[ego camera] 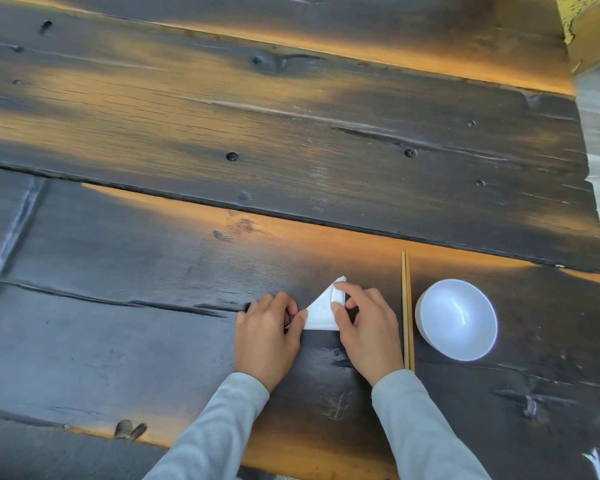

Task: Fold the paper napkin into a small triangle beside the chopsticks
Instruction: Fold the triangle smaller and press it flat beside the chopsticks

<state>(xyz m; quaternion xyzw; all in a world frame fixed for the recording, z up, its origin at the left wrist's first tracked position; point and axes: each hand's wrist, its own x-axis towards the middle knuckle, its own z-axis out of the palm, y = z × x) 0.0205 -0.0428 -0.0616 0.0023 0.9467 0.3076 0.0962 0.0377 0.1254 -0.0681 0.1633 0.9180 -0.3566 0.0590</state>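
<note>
A white paper napkin [321, 311] lies folded into a small triangle on the dark wooden table, a hand's width left of the chopsticks [407, 310]. My left hand [265, 336] pinches the triangle's lower left corner between thumb and fingers. My right hand [366, 327] grips its right side, index finger curled over the top corner and thumb pressing on the face. The pair of light wooden chopsticks lies straight, side by side, pointing away from me. Part of the napkin's right edge is hidden under my right fingers.
A white bowl [426, 315] stands just right of the chopsticks. The table [222, 133] is made of dark rough planks with gaps and knots; its right edge runs near the bowl. A yellowish object [589, 26] sits at the far right corner.
</note>
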